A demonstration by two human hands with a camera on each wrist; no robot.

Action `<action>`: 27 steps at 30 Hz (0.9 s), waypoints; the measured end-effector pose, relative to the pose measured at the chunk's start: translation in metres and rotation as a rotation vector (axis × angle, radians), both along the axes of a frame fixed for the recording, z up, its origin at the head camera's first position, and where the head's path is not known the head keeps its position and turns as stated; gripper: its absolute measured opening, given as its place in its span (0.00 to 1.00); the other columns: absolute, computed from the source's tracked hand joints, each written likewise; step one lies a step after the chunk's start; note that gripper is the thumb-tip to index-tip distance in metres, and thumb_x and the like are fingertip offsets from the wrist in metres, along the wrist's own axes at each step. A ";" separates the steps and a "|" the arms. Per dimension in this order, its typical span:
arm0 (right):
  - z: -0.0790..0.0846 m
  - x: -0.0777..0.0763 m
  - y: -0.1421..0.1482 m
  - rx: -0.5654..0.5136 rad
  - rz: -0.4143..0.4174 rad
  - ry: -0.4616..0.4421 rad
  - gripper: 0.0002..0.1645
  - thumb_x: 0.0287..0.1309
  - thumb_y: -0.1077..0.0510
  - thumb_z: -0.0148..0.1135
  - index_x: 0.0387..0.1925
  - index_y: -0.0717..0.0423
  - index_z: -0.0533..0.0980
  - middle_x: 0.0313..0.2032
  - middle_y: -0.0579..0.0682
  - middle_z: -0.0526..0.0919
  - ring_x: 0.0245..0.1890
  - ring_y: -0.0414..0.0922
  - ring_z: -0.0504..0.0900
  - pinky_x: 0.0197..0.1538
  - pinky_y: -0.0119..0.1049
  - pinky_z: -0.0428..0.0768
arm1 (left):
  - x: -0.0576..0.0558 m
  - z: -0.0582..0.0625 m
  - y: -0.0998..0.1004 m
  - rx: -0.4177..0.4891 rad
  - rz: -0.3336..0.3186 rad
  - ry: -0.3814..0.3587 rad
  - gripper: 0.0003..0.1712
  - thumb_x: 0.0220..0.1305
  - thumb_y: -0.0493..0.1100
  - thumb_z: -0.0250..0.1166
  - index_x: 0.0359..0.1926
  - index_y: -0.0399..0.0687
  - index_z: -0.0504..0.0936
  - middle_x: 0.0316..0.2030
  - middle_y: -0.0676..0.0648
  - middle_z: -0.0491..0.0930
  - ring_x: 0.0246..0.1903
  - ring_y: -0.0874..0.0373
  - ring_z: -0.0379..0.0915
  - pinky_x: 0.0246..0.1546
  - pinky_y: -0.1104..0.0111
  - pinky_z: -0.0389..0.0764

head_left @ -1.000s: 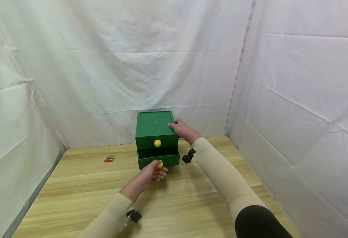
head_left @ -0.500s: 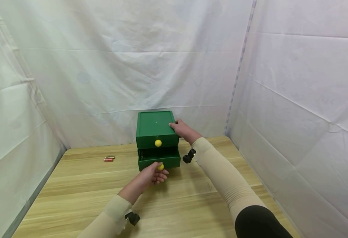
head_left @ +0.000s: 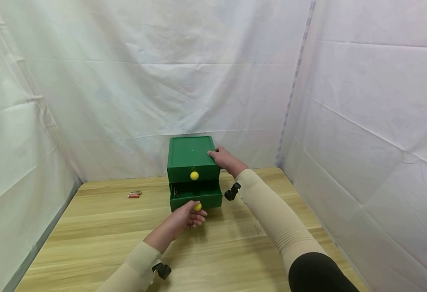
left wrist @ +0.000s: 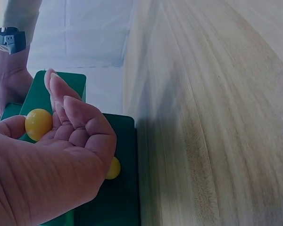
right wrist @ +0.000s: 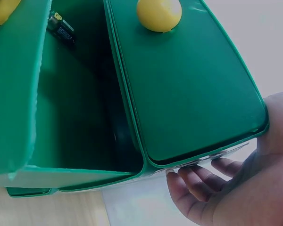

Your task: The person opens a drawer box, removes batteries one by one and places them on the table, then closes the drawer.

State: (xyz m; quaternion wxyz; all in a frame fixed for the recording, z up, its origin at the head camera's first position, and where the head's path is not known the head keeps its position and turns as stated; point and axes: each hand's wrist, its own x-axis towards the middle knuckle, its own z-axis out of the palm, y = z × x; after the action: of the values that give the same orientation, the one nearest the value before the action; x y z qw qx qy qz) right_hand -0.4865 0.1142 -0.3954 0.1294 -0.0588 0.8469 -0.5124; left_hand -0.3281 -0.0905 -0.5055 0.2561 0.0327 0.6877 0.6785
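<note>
As the head view has it, both hands are at the green cabinet (head_left: 189, 152) near the back of the wooden table (head_left: 89, 235), with the left hand (head_left: 185, 218) closer to the person. Left pinches the lower yellow knob (head_left: 197, 207), thumb on top; the lower drawer (head_left: 210, 200) lies just past that hand, partly out, its front running left to right, its slide pointing at the person. Right hand (head_left: 226, 159) grips the cabinet's right top edge, thumb on the lid. Key relation: knob side with left, body side with right, so left is nearer the drawer front. Upper drawer is in, upper yellow knob (head_left: 194, 176) untouched. Two batteries, a red battery (head_left: 133, 196) and a dark battery (head_left: 135, 192) beside it, lie on the table left of the cabinet, apart from both hands. Inside the lower drawer, something small and dark sits at its left wall, too small to count. Left wrist view: yellow ball between thumb and fingers, another knob half hidden behind the palm. Right wrist view: drawer interior mostly dark, but a drawer battery (right wrist: 61, 27) shows toward its far left; whether more sit there, can't tell. Right fingers (right wrist: 186, 190) bend against the cabinet's side; thumb isn't visible from here.
</note>
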 end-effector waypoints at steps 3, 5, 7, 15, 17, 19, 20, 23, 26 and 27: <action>0.000 0.001 0.000 0.001 -0.001 0.000 0.41 0.75 0.37 0.47 0.73 0.61 0.52 0.66 0.62 0.65 0.64 0.57 0.71 0.65 0.55 0.71 | 0.002 0.000 0.000 0.005 -0.001 -0.002 0.37 0.74 0.66 0.47 0.48 0.35 0.83 0.38 0.45 0.85 0.37 0.54 0.79 0.42 0.64 0.75; 0.000 0.001 0.000 0.001 -0.002 0.000 0.41 0.75 0.37 0.47 0.73 0.61 0.52 0.66 0.62 0.65 0.64 0.57 0.71 0.65 0.55 0.71 | 0.003 0.000 0.000 0.005 -0.004 -0.003 0.38 0.74 0.66 0.47 0.49 0.34 0.82 0.38 0.45 0.85 0.37 0.55 0.79 0.41 0.65 0.75; 0.001 0.000 0.000 0.000 -0.003 0.001 0.41 0.75 0.37 0.47 0.73 0.61 0.52 0.66 0.62 0.65 0.64 0.57 0.71 0.66 0.55 0.70 | 0.004 -0.001 0.000 0.006 -0.007 -0.003 0.39 0.74 0.67 0.48 0.50 0.33 0.82 0.39 0.45 0.85 0.37 0.55 0.79 0.41 0.65 0.76; -0.001 0.001 -0.001 0.008 -0.002 0.002 0.41 0.76 0.38 0.47 0.73 0.61 0.53 0.65 0.62 0.65 0.63 0.57 0.72 0.65 0.55 0.72 | 0.011 -0.002 -0.001 0.007 -0.033 0.000 0.41 0.72 0.68 0.49 0.51 0.31 0.81 0.42 0.40 0.84 0.37 0.54 0.79 0.41 0.64 0.76; -0.001 0.001 -0.001 0.012 -0.004 0.002 0.41 0.76 0.38 0.47 0.73 0.61 0.52 0.66 0.62 0.65 0.63 0.57 0.72 0.64 0.54 0.72 | 0.012 -0.001 -0.001 0.004 -0.035 0.003 0.41 0.73 0.68 0.49 0.52 0.30 0.80 0.42 0.41 0.85 0.37 0.54 0.79 0.42 0.64 0.76; -0.001 0.001 -0.001 0.014 -0.009 0.002 0.41 0.76 0.38 0.47 0.73 0.61 0.52 0.66 0.62 0.65 0.63 0.57 0.71 0.65 0.54 0.72 | 0.013 -0.001 -0.001 0.001 -0.037 0.006 0.41 0.73 0.68 0.49 0.52 0.30 0.80 0.40 0.43 0.85 0.37 0.54 0.79 0.42 0.63 0.76; 0.000 0.001 -0.001 0.015 -0.011 0.003 0.41 0.76 0.38 0.47 0.73 0.61 0.53 0.66 0.62 0.65 0.63 0.57 0.71 0.65 0.55 0.71 | 0.014 -0.001 -0.001 -0.001 -0.038 0.008 0.41 0.73 0.68 0.49 0.52 0.30 0.80 0.39 0.44 0.85 0.37 0.54 0.79 0.42 0.63 0.76; 0.000 0.000 -0.001 0.015 -0.016 0.005 0.41 0.76 0.38 0.47 0.73 0.61 0.53 0.66 0.62 0.65 0.64 0.57 0.71 0.65 0.55 0.71 | 0.016 0.000 -0.001 -0.003 -0.045 0.007 0.40 0.73 0.67 0.48 0.49 0.32 0.82 0.38 0.45 0.85 0.36 0.55 0.79 0.43 0.62 0.76; 0.001 0.001 -0.001 0.014 -0.013 0.003 0.41 0.76 0.37 0.47 0.73 0.61 0.53 0.66 0.62 0.65 0.64 0.57 0.70 0.65 0.55 0.70 | 0.018 0.001 -0.002 -0.003 -0.052 0.007 0.38 0.74 0.67 0.48 0.46 0.35 0.83 0.38 0.45 0.85 0.36 0.55 0.79 0.44 0.61 0.76; 0.001 0.000 -0.001 0.014 -0.012 0.002 0.41 0.75 0.37 0.47 0.73 0.61 0.53 0.66 0.62 0.65 0.64 0.57 0.70 0.66 0.55 0.70 | 0.019 0.001 -0.002 -0.004 -0.056 0.012 0.38 0.74 0.67 0.48 0.46 0.36 0.84 0.38 0.45 0.85 0.36 0.54 0.79 0.44 0.61 0.77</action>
State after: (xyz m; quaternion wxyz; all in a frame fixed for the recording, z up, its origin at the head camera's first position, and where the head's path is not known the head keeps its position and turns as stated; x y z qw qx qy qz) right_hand -0.4860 0.1136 -0.3946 0.1259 -0.0534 0.8508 -0.5074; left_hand -0.3095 -0.0923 -0.5048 0.2712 0.0554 0.6892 0.6696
